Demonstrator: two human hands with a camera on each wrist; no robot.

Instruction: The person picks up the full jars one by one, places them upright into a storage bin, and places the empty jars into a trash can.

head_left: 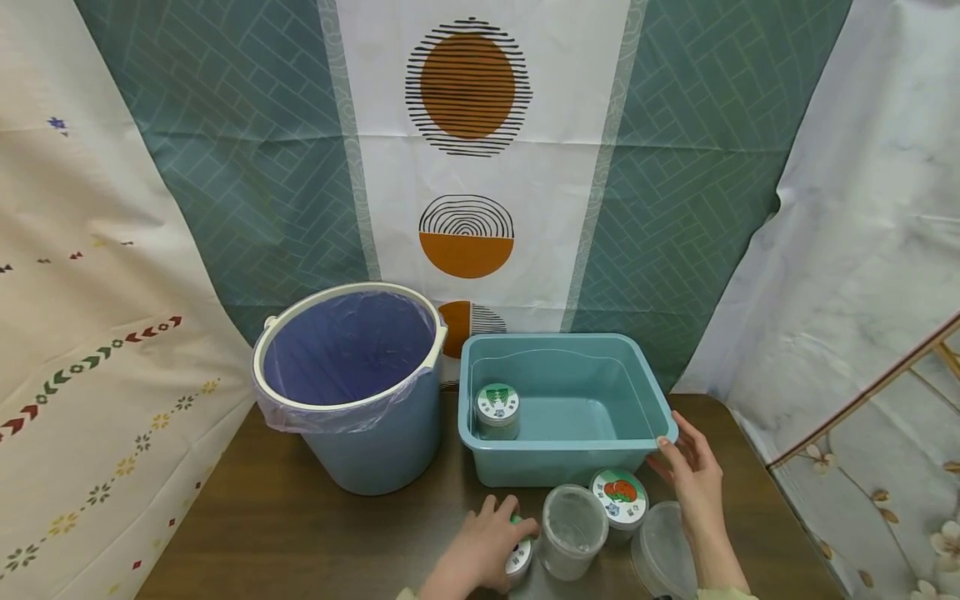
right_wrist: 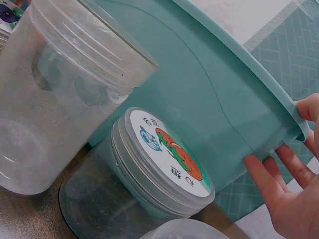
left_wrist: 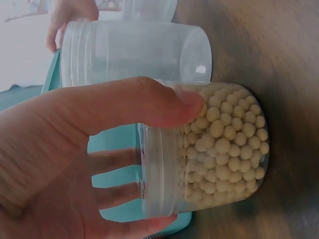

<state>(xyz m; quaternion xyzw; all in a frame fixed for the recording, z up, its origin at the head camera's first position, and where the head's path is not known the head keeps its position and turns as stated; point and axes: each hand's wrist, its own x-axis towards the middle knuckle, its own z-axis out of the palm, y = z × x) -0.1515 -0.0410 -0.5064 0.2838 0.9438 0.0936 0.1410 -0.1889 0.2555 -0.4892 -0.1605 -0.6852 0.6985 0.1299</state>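
At the front of the table, my left hand grips a clear screw-top jar full of small, round, beige balls. Its thumb presses the jar's side, and the other fingers reach round the lid. My right hand holds the front right corner of a teal plastic tub, thumb over the rim and fingers along the outer wall. Just right of the gripped jar stands a lidless clear jar. Beside that, against the tub's front, is a jar with a tomato-picture lid.
Inside the tub, at its left, stands a jar with a green-picture lid. A blue bin with a purple liner is left of the tub. Below my right hand lies a clear plastic container. Patterned cloths hang around the brown table.
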